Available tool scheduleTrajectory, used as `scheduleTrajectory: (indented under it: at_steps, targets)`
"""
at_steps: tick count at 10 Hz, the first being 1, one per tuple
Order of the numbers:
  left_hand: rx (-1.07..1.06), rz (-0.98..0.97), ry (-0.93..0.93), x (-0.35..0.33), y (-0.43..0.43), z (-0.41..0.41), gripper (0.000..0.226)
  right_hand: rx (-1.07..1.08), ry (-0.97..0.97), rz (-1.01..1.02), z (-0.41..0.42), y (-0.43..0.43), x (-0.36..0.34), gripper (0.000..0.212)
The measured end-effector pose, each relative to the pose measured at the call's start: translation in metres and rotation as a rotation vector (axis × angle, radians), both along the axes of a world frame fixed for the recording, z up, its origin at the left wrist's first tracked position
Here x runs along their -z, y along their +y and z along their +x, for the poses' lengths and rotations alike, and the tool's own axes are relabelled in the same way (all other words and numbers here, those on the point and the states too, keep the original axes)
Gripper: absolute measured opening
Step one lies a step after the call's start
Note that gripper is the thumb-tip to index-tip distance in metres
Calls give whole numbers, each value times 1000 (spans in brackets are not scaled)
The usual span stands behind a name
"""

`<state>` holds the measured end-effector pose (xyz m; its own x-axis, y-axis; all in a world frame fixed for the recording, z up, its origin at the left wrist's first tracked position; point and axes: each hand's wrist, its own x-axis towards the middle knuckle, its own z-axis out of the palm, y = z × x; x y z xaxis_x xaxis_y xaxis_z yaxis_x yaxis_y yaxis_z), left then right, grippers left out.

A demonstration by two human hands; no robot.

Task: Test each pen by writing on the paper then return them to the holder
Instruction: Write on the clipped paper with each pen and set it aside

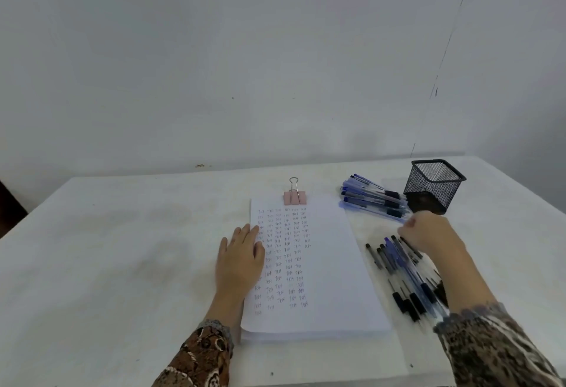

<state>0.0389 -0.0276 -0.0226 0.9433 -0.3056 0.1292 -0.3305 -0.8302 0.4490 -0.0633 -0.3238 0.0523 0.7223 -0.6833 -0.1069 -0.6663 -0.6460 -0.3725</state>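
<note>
A stack of white paper (330, 264) lies at the table's middle, its left half filled with columns of small written words, held at the top by a pink binder clip (294, 196). My left hand (240, 259) rests flat on the paper's left edge. My right hand (428, 232) hovers with curled fingers between two pen piles, blurred; whether it holds a pen I cannot tell. One pile of blue pens (372, 198) lies beside the black mesh holder (433, 186). A second pile of pens (404, 276) lies right of the paper.
The table (122, 248) has a white cover and meets a pale wall at the back. The mesh holder stands at the back right and looks to hold no pens. My patterned sleeves (496, 350) enter from the bottom.
</note>
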Motion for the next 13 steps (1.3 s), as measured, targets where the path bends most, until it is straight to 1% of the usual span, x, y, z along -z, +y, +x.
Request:
scheduleTrajectory:
  at_steps: [1, 2, 3, 4, 5, 6, 7, 8, 9, 10, 11, 12, 13]
  targets:
    - [-1, -6, 3, 0, 0, 0, 46, -278, -49, -36, 22, 8, -11, 19]
    - [-4, 0, 12, 0, 1, 1, 46, -488, 16, -51, 43, 15, -3, 29]
    - [-5, 2, 15, 0, 1, 0, 46, -549, 29, -170, 58, 12, 19, 56]
    - [-4, 5, 13, 0, 0, 1, 46, -436, 109, -330, 66, 12, 30, 36]
    - [-2, 13, 16, 0, 0, 1, 47, -416, 103, -429, 68, 15, 33, 25]
    - [-1, 20, 14, 0, 1, 1, 47, -408, -132, -333, 69, 18, 28, 27]
    - [2, 25, 11, 0, 0, 1, 47, -544, -420, -131, 62, 47, 14, 26]
    - [2, 24, 12, 0, 1, 1, 47, -747, -374, -183, 49, 85, 11, 30]
    - [5, 31, 6, 0, 1, 2, 47, -926, -259, -265, 47, 114, 26, 33]
    - [-3, 30, -11, 1, 1, 2, 47, -971, -193, -274, 49, 124, 38, 33]
    - [-2, 30, -30, 2, 1, 1, 46, -993, -166, -284, 49, 127, 39, 33]
    - [3, 36, -25, 2, 1, 1, 46, -982, -108, -301, 49, 131, 35, 36]
    - [10, 44, -23, 2, 1, 2, 46, -905, -41, -339, 52, 134, 27, 41]
